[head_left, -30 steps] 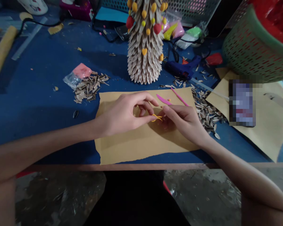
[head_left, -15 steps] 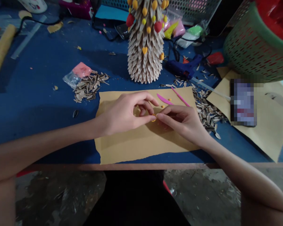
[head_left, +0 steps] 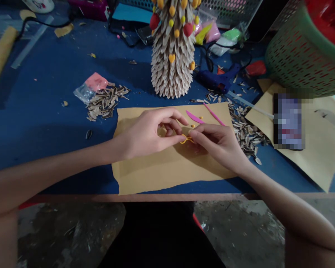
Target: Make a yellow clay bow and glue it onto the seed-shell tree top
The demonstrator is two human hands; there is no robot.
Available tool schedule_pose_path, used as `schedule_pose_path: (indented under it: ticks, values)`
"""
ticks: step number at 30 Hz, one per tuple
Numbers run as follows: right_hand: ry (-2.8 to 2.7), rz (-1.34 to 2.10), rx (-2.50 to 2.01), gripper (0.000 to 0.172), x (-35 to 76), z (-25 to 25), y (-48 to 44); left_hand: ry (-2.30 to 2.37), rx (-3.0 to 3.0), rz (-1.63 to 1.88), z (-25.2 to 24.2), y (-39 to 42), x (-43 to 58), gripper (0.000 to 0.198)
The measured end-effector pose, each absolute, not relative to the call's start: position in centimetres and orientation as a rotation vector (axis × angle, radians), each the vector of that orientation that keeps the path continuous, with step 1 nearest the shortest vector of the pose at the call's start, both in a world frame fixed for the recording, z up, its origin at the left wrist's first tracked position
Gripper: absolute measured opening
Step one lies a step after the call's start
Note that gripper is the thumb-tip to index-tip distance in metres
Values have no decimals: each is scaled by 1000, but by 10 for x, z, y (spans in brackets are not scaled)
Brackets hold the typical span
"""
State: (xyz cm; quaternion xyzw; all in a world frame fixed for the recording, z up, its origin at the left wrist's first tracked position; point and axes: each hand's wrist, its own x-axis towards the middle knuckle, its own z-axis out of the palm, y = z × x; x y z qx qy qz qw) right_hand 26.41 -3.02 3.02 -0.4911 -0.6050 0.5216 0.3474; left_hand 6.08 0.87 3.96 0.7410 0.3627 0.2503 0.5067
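Observation:
A thin yellow clay strand (head_left: 187,139), curled into small loops, spans the gap between my two hands above the brown paper sheet (head_left: 145,171). My left hand (head_left: 147,132) pinches its left loop with thumb and a finger, the other fingers curved above. On its right end, my right hand (head_left: 216,143) closes thumb and forefinger. Just beyond my fingers lie two tiny yellow clay balls (head_left: 192,125), a pink plastic knife (head_left: 194,117) and a slim pink stick tool (head_left: 213,114). Behind the paper stands a cone covered in seed shells (head_left: 171,78), dotted with yellow, orange and red pieces.
Sunflower seed shells (head_left: 107,102) lie heaped beside a pink clay packet (head_left: 96,82). A blue glue gun (head_left: 219,80) rests right of the cone. Farther right are a phone (head_left: 289,121) on brown paper and a green basket (head_left: 293,56). The table edge (head_left: 156,197) is close to me.
My right hand has shifted slightly right, away from the left fingertips. More of the yellow strand now shows between the hands, with a second loop visible. The left hand stays almost still.

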Motion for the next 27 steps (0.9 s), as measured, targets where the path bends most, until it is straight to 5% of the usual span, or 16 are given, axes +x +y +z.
schedule_pose_path:
  ticks: [4,10,27]
  values:
    - [-1624,1302,-1264,49,266,33,-29,869,1770,598,40,9,61,23]
    - [-1522,1394,-1270,35,266,31,-32,882,1771,567,40,10,61,22]
    - [-1537,1322,-1271,26,264,29,-34,903,1784,556,40,10,60,24]
